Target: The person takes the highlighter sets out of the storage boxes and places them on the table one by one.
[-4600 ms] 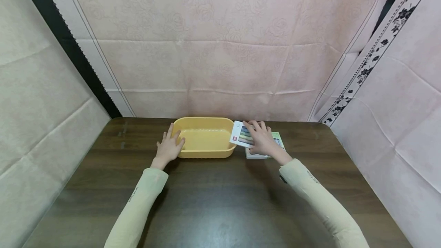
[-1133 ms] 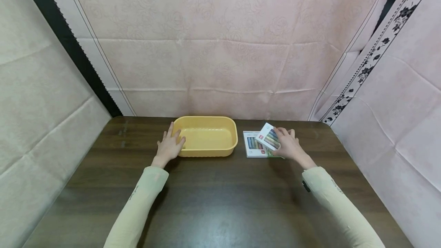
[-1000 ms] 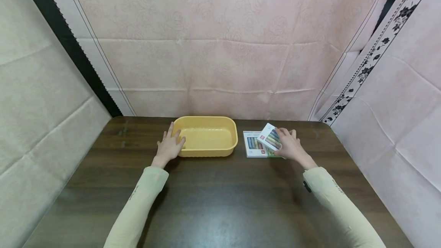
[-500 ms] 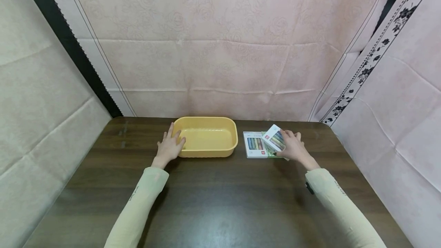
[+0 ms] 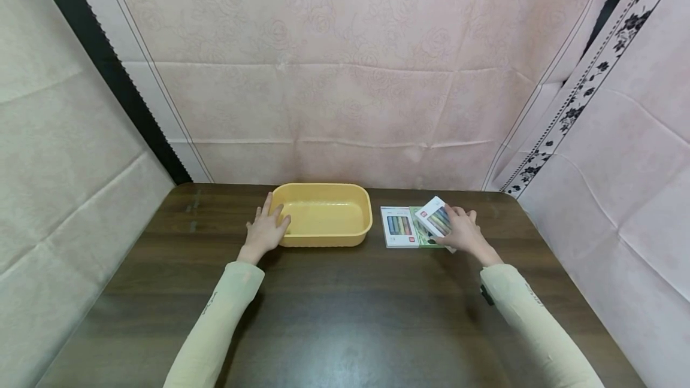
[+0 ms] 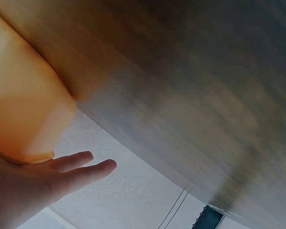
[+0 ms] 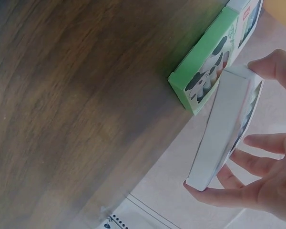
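Note:
My right hand [image 5: 466, 233] grips a small white box [image 5: 433, 214] with coloured sticks on its face, thumb at one edge and fingertips at the others. It is tilted, partly covering a green box [image 7: 205, 52] with a black-and-white animal picture. To the left of the green one, and against it, lies a second white box [image 5: 399, 226] of coloured sticks, flat on the table. My left hand [image 5: 263, 233] rests on the left rim of a yellow basin [image 5: 323, 241], fingers spread and straight. The left wrist view shows two extended fingers [image 6: 93, 172] beside the basin's wall.
The dark wood table [image 5: 334, 310] ends just behind the basin and boxes, where a pale patterned cloth [image 5: 323, 106] hangs. More cloth hangs along both sides. The basin stands left of the boxes.
My right hand has carried the white box rightward from the basin's right rim to over the green box, uncovering the other white box. My left hand and the basin have stayed put.

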A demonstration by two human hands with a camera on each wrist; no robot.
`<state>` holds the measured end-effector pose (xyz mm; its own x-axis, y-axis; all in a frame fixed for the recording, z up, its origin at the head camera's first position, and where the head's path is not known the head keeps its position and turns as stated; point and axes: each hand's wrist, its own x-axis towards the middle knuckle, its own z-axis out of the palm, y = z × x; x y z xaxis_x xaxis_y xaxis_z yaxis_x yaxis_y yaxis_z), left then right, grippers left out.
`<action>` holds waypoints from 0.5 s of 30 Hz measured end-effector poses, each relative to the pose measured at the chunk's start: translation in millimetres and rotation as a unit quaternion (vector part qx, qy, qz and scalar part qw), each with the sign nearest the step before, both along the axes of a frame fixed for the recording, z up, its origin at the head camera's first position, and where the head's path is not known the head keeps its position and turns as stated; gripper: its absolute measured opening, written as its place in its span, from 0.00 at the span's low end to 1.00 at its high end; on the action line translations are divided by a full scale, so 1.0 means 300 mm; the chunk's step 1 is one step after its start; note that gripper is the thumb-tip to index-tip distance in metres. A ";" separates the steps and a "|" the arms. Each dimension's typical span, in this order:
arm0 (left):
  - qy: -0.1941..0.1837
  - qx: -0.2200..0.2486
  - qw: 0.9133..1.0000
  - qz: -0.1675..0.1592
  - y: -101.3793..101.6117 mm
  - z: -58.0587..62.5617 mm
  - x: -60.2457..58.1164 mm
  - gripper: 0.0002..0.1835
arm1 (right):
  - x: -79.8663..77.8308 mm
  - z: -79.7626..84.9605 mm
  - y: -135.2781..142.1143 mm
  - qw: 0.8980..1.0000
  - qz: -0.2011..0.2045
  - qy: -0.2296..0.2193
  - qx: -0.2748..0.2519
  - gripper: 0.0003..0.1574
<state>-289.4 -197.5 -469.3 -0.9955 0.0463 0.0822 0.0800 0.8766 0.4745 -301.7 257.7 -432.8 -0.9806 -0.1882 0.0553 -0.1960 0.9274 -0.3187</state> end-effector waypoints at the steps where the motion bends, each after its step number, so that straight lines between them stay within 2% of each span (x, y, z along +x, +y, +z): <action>1: 0.000 0.000 1.000 0.001 0.000 -0.001 0.000 0.32 | 0.000 -0.001 0.001 1.000 -0.001 -0.001 -0.001 0.59; 15: -0.002 -0.006 1.000 0.000 -0.003 -0.009 -0.005 0.32 | -0.006 -0.006 0.018 1.000 -0.011 -0.011 0.011 0.59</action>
<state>-290.8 -198.5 -471.9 -0.9958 0.0474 0.0785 0.0786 0.8824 0.4639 -303.5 263.1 -434.5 -0.9853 -0.1682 0.0302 -0.1694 0.9379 -0.3027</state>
